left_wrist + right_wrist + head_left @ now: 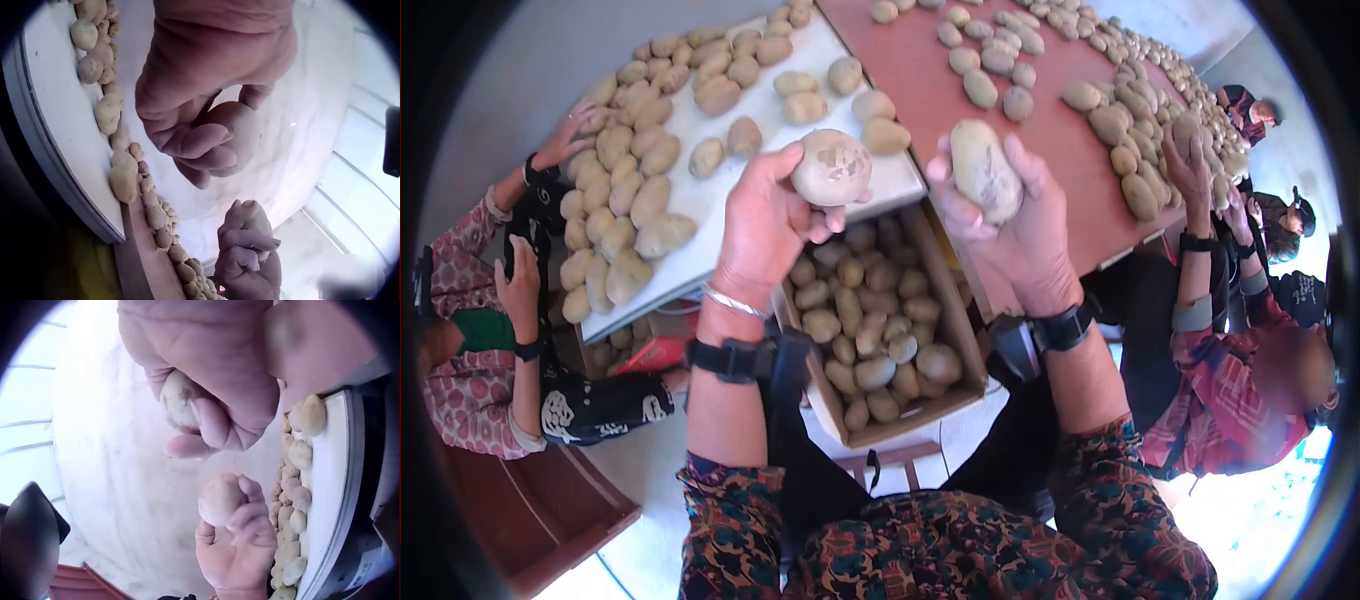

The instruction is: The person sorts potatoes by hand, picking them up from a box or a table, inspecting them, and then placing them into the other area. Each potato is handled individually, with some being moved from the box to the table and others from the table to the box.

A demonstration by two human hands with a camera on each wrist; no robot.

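In the head view my left hand (755, 225) grips a round potato (832, 168) with flaky, patchy skin, held above the front edge of the white tabletop. An oblong potato (985, 172) with a dark blotch low on one side is held by my right hand (1035, 225), fingers curled round it, over the red tabletop. The two potatoes are raised side by side, apart from each other. Below them stands a cardboard box (972, 350) holding many potatoes. From the left wrist, the round potato (244, 140) is partly hidden by my fingers.
Potatoes are heaped on the white tabletop (720, 215) at left and the red tabletop (920, 60) at right. One person's hand (565, 140) reaches onto the left heap; another's hand (1190, 170) is at the right heap. More people sit farther right.
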